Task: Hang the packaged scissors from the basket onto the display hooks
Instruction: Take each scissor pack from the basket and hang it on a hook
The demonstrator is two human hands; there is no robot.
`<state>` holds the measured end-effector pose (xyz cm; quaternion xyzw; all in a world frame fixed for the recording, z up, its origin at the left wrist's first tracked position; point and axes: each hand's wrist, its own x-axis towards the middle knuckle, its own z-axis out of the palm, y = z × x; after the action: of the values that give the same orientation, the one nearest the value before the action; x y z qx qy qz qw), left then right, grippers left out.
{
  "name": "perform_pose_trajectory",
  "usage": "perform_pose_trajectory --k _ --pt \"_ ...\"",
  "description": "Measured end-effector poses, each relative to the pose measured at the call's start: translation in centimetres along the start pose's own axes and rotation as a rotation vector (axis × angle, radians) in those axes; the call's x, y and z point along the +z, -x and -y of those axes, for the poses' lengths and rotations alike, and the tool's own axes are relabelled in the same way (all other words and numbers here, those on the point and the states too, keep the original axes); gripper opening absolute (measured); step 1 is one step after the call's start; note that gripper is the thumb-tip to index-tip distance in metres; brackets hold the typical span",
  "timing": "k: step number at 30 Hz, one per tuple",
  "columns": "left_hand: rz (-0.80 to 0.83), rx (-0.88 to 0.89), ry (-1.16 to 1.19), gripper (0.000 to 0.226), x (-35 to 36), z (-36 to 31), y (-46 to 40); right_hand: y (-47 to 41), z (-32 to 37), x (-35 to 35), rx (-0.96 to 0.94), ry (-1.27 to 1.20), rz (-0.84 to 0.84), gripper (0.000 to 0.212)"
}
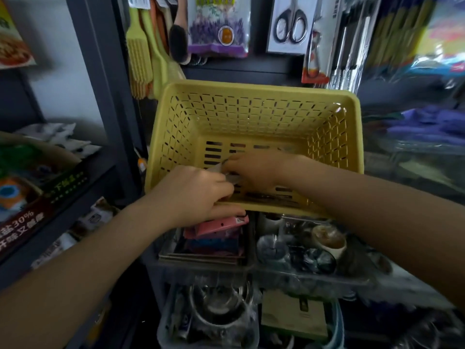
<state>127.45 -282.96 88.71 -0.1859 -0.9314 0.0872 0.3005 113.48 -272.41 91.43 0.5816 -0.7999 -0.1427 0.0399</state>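
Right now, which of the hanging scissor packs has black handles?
The scissors on the white card, hanging above the yellow basket. The pack to its right is on a red-edged card with pale, patterned handles.

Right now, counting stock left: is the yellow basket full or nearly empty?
Nearly empty: the yellow basket shows bare slotted floor; only one package remains, between both hands.

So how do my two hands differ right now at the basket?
The left hand sits on the near rim of the yellow basket, its thumb curled under the edge; the right hand reaches inside over the basket floor. The left hand is nearer the camera, the right hand farther in. Both meet at a small pale packet, too blurred to identify.
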Motion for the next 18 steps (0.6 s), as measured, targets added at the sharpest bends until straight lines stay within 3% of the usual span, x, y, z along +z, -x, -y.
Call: perform_pose_trajectory --k 6,9,12,16,18 --pt "-0.036 -0.027 0.010 0.070 -0.1 0.3 -0.2 -0.6 0.0 0.1 0.031 0.172 -0.175 0.029" --pt "-0.064 -0.065 0.009 0.070 -0.3 0.7 -0.5 0.4 -1.0 -2.1 0.162 0.164 -0.374 0.027" --pt "-0.104 -0.114 0.041 0.066 -0.7 1.4 -1.4 2.4 -3.0 -4.7 0.312 -0.078 -0.548 0.021" --pt "-0.135 -0.268 0.295 0.043 -1.8 2.1 -3.8 5.4 -5.3 -5.5 0.319 -0.520 -0.745 0.022" --pt "-0.147 -0.340 0.377 0.040 -2.1 1.7 -5.7 6.4 -6.3 -4.8 0.361 -0.617 -0.826 0.023"
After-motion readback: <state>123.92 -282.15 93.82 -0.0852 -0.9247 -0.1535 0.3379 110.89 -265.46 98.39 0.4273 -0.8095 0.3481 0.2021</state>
